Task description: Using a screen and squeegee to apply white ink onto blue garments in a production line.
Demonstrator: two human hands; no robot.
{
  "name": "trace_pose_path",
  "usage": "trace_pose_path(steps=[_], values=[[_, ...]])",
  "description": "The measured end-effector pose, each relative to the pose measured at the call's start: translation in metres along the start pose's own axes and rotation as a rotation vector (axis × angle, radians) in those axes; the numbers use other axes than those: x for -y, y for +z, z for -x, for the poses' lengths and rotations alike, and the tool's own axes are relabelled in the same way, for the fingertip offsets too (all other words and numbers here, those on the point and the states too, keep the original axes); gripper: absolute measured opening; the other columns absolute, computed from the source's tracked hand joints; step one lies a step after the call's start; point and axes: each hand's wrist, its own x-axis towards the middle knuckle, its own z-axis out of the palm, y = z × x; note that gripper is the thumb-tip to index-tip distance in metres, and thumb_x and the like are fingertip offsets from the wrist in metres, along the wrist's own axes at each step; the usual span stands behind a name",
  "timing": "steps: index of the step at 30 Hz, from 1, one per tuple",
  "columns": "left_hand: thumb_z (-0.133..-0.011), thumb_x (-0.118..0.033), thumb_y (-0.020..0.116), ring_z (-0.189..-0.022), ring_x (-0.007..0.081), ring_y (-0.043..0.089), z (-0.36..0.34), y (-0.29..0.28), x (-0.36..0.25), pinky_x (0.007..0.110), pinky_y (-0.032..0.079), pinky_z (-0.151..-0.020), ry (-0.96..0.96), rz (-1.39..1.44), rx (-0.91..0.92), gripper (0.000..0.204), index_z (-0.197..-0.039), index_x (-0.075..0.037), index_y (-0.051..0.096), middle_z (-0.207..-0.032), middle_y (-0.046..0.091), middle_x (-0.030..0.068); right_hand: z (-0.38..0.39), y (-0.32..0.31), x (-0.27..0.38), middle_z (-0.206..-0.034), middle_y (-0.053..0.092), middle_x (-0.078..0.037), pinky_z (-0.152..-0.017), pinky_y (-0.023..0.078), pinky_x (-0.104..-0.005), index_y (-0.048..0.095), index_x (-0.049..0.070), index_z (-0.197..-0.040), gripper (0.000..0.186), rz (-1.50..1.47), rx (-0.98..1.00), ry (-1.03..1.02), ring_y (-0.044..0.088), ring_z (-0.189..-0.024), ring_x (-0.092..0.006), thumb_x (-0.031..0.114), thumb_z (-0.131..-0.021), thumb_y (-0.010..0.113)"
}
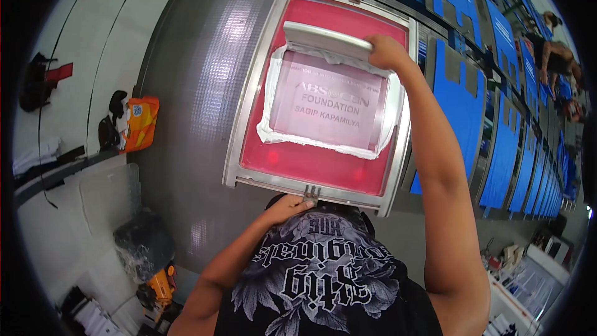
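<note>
My right hand [387, 54] is closed round the right end of a long pale squeegee [326, 38], which lies crosswise toward the far side of a screen printing frame [241, 127]. Inside the metal frame is red-coated mesh [311, 165] with a paler stencil window [326, 104] showing lettering. Thick white ink [311, 143] borders that window on its sides and near edge, and some lies by the squeegee. My left hand [290, 208] grips the frame's near edge beside a small metal clamp [312, 194]; its fingertips are partly hidden.
Rows of flat boards carrying blue cut fabric pieces [457, 106] stretch away on the right, where other people [553, 56] stand. A grey floor strip [202, 87] runs along the left. An orange bag [142, 123] and a dark plastic-wrapped bundle [144, 246] lie farther left.
</note>
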Motion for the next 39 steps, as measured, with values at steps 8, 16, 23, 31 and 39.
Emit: trace_pose_path(steps=[8,16,23,31,39], values=[[-0.096,-0.041,0.048,-0.061,0.0069,0.050,0.018,0.011,-0.046,0.021,0.041,-0.057,0.077,0.038,-0.021,0.044,-0.081,-0.003,0.064,-0.067,0.056,-0.0004,0.136,0.027,0.074,-0.098,0.067,-0.011,-0.082,0.049,-0.0415,0.065,0.014,-0.110,0.041,0.012,0.041,0.028,0.062,-0.095,-0.0299,0.008,-0.071,0.057],[-0.095,-0.041,0.051,-0.055,0.0093,0.050,0.007,0.013,-0.039,0.024,0.042,-0.052,-0.020,0.006,-0.092,0.043,-0.077,-0.004,0.065,-0.063,0.057,0.0011,0.245,0.063,0.131,-0.087,0.064,-0.010,-0.073,0.044,-0.0411,0.062,0.006,-0.101,0.040,-0.088,-0.215,-0.047,0.058,-0.084,-0.0291,-0.001,-0.063,0.055],[-0.092,-0.043,0.052,-0.054,0.0123,0.053,-0.002,0.013,-0.023,0.028,0.043,-0.053,-0.162,-0.321,-0.390,0.048,-0.072,-0.002,0.065,-0.059,0.058,0.0042,0.239,0.061,0.048,-0.086,0.066,-0.010,-0.082,0.040,-0.0406,0.065,0.010,-0.100,0.033,-0.162,-0.171,0.054,0.060,-0.085,-0.0271,0.015,-0.068,0.068],[-0.092,-0.026,0.053,-0.080,0.0286,0.064,0.019,-0.056,-0.110,0.036,0.049,-0.075,0.187,-0.536,-1.118,0.028,-0.095,0.000,0.064,-0.089,0.068,0.0161,0.218,0.122,-0.034,-0.088,0.068,-0.007,-0.080,0.045,-0.0307,0.068,0.004,-0.100,0.043,-1.025,-0.199,0.224,0.060,-0.087,-0.0145,0.027,-0.065,0.081],[-0.099,-0.035,0.043,-0.119,0.0231,0.049,0.005,-0.163,-0.080,0.031,0.036,-0.100,0.258,-0.307,-0.997,0.051,-0.132,0.004,0.045,-0.132,0.051,0.0170,0.207,0.109,-0.029,-0.088,0.065,-0.008,-0.076,0.045,-0.0287,0.068,-0.001,-0.096,0.046,-1.265,-0.196,0.374,0.056,-0.086,-0.0152,0.029,-0.064,0.082]])
